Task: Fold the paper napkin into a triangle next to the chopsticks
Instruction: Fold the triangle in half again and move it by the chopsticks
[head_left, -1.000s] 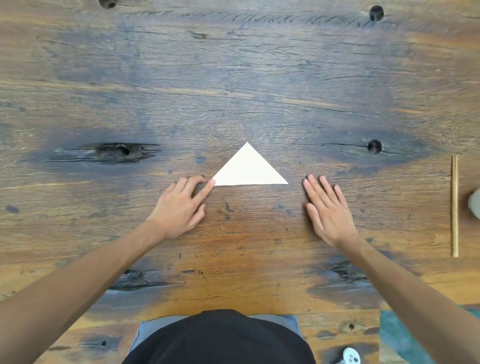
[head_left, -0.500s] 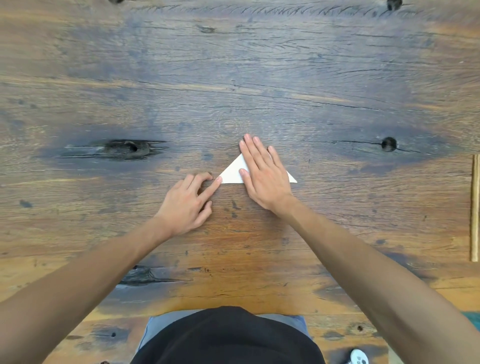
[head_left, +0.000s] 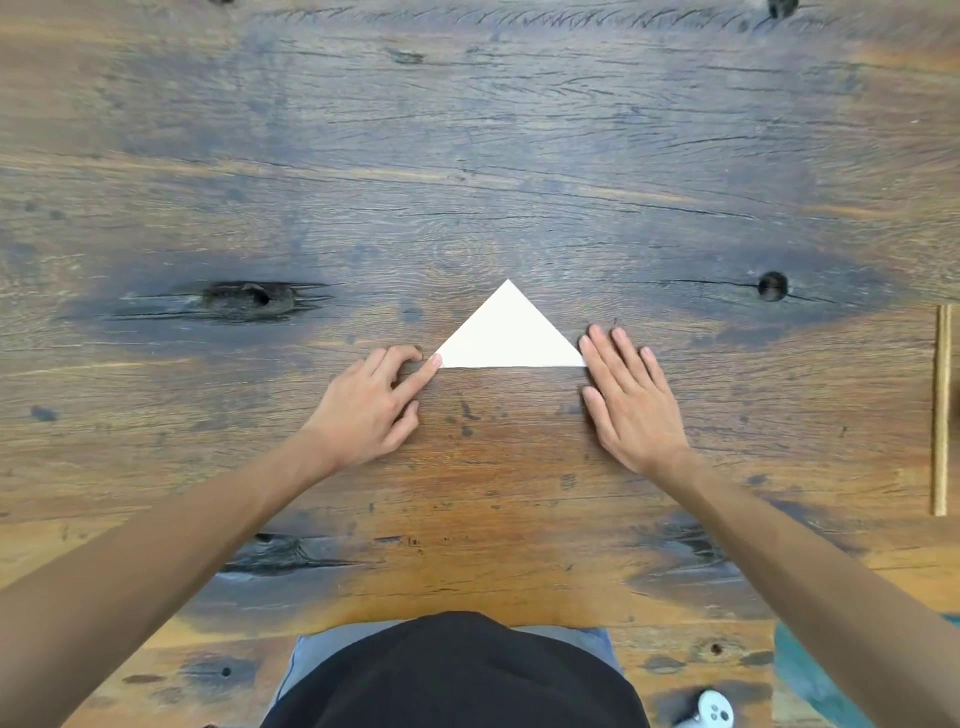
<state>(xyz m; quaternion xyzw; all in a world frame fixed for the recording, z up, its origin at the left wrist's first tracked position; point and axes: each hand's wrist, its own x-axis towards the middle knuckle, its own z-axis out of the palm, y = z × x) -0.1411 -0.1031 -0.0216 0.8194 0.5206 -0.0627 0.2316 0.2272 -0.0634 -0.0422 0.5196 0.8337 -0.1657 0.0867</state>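
Observation:
A white paper napkin (head_left: 508, 335) lies flat on the wooden table (head_left: 467, 156), folded into a triangle with its point away from me. My left hand (head_left: 371, 408) rests on the table with its index fingertip pressing the napkin's left corner. Flat on the wood, my right hand (head_left: 631, 402) touches the napkin's right corner with its fingertips, fingers spread. A pair of light wooden chopsticks (head_left: 941, 410) lies lengthwise near the right edge of the view, far to the right of the napkin.
Dark knots and cracks mark the tabletop, one (head_left: 249, 299) at the left and a round hole (head_left: 772, 286) at the right. A white controller (head_left: 711, 714) lies on the floor near my lap. A teal object (head_left: 810, 675) shows at the lower right.
My right hand slid off the top of the napkin to the right and now sits at its right corner. The whole triangle is uncovered again. My left hand stayed at the left corner.

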